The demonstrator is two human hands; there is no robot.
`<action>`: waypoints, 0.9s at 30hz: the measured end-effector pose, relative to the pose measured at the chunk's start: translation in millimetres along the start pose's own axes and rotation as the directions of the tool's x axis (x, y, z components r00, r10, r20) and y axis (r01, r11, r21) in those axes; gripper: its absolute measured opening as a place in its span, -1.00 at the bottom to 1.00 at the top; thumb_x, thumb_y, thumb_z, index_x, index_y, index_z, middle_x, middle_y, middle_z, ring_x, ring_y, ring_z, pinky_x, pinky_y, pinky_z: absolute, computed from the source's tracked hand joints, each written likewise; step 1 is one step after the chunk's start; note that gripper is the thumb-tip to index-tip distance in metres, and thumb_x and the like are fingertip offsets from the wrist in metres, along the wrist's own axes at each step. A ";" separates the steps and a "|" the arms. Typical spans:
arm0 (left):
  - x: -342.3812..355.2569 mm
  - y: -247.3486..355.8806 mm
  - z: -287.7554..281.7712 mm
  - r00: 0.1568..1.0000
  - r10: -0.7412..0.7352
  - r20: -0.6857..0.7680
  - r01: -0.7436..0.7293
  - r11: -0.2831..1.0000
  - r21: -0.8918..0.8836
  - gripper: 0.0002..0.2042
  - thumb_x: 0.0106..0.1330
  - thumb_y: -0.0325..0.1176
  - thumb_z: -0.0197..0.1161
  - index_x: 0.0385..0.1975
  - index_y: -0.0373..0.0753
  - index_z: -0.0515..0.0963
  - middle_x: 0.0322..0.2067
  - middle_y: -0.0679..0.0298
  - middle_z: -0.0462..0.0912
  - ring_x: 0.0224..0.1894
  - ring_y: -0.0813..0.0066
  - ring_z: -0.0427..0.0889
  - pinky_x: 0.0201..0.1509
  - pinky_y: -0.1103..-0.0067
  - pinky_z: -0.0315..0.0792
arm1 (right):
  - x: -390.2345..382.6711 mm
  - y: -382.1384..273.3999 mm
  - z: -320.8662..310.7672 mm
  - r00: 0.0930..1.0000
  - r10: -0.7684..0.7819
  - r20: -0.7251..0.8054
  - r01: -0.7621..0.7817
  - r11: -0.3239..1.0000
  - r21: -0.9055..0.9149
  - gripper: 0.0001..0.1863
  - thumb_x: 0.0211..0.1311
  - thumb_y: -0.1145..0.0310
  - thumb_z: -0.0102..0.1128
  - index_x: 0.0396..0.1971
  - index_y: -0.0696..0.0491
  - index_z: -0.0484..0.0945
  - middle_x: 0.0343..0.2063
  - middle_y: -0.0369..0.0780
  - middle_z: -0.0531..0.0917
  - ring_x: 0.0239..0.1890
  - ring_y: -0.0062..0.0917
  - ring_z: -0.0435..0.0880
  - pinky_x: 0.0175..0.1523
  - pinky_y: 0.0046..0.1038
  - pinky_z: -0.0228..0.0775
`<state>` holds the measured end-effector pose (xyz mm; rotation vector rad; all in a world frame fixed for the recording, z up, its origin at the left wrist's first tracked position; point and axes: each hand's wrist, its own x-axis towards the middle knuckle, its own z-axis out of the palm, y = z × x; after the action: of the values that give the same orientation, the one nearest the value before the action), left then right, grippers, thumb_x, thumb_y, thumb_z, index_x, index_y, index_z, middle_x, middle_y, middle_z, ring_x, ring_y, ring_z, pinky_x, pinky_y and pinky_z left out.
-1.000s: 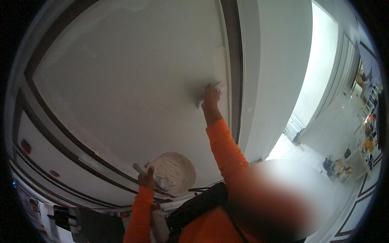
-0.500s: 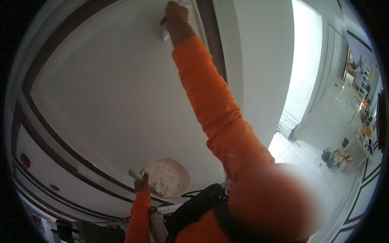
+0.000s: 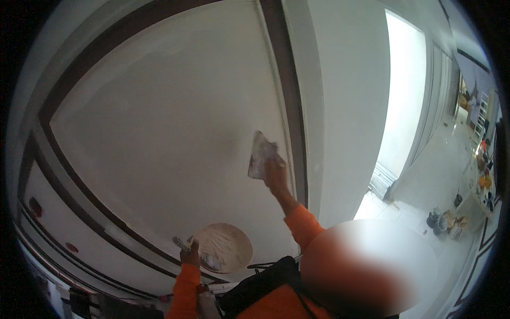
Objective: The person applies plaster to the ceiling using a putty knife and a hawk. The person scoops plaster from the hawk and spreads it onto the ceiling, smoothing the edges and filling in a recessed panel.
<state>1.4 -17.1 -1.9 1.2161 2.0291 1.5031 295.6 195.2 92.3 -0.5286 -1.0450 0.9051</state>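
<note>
My right hand [image 3: 275, 173] grips a wide putty knife [image 3: 258, 157], its pale-smeared blade raised close to the off-white wall panel [image 3: 159, 133]; I cannot tell whether the blade touches it. Lower left, my left hand [image 3: 190, 254] is closed at the edge of a round bucket [image 3: 251, 249]. From that hand juts a stubby, pale-smeared tool handle [image 3: 182, 244]; its other end is hidden. Inside the bucket lies pale, ridged filler paste [image 3: 228, 244], with a greyish patch near the left hand.
Dark trim [image 3: 291, 80] frames the panel on the right, top and left. A bright doorway [image 3: 406, 90] opens farther right. On the tiled floor stand several bags and pails [image 3: 446, 222], with a ladder [image 3: 482, 114] beyond.
My right hand has come down from the top of the panel to its middle right, and the putty knife's blade now shows broadly. The left hand stays at the bucket.
</note>
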 end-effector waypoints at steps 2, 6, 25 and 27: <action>3.7 -7.9 7.3 0.993 0.118 -0.029 -0.120 0.989 -0.085 -0.44 0.11 0.03 0.23 -0.21 -0.48 0.49 -0.32 0.08 0.57 -0.28 0.43 0.50 -0.18 0.46 0.36 | 9.1 20.9 -56.4 0.960 -0.255 0.115 0.279 0.846 -0.454 -0.63 0.23 0.30 -0.11 -0.06 0.21 0.40 -0.31 -0.19 0.53 -0.29 -0.54 0.48 -0.22 -0.45 0.37; -1.9 0.1 4.6 0.982 -0.190 -0.017 0.190 0.982 -0.002 -0.43 0.07 0.06 0.26 -0.30 -0.48 0.51 -0.45 0.18 0.55 -0.41 0.49 0.44 -0.28 0.49 0.36 | 22.8 -59.8 -46.7 0.992 0.120 -0.039 -0.118 0.992 0.054 -0.66 0.22 0.33 -0.14 -0.11 0.22 0.42 -0.32 -0.16 0.53 -0.26 -0.44 0.51 -0.20 -0.44 0.37; 0.0 9.7 3.9 0.988 -0.122 0.089 0.134 0.981 -0.137 -0.44 0.12 0.00 0.23 -0.06 -0.39 0.45 -0.24 0.15 0.57 -0.25 0.41 0.52 -0.15 0.50 0.37 | 188.2 -89.0 123.2 0.812 -0.583 -0.027 0.272 0.420 -0.866 -0.15 0.01 0.51 -0.01 0.27 0.25 -0.28 0.28 0.12 -0.29 0.31 0.14 -0.38 0.23 0.22 -0.46; 9.6 -6.7 9.2 0.986 -0.115 0.118 0.133 0.978 -0.162 -0.45 0.13 -0.01 0.22 -0.06 -0.38 0.46 -0.24 0.17 0.57 -0.25 0.42 0.52 -0.14 0.52 0.37 | 183.2 -68.5 119.5 0.774 -0.630 -0.068 0.277 0.433 -0.858 -0.17 0.04 0.51 -0.01 0.27 0.24 -0.27 0.28 0.13 -0.29 0.30 0.14 -0.37 0.23 0.23 -0.46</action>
<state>-0.6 -4.4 -9.4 1.0604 1.8311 1.4831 251.7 307.1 287.5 -1.0761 -1.1205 -0.2827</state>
